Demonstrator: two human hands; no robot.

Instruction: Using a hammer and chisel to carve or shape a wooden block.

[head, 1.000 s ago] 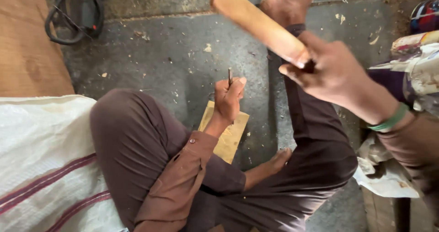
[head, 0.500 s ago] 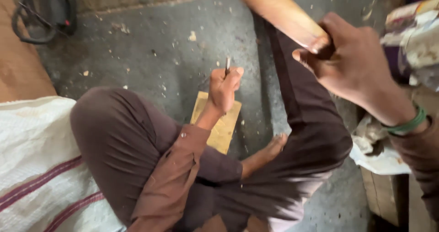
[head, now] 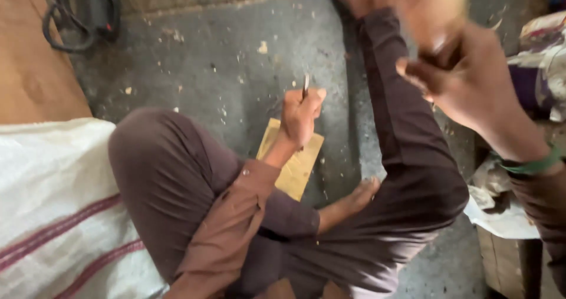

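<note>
Left hand (head: 299,117) pinching chisel (head: 305,85) upright on wood block (head: 293,164); right hand (head: 466,78) gripping mallet (head: 433,7), swung higher than 1 second ago, blurred.

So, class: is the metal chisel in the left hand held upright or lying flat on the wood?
Upright. The left hand grips the chisel, its top poking above the fist, over the flat wooden piece.

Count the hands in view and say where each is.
2. The left hand is at centre, holding a thin metal tool upright over the small wooden board. The right hand is raised at upper right, gripping a blurred wooden mallet.
</note>
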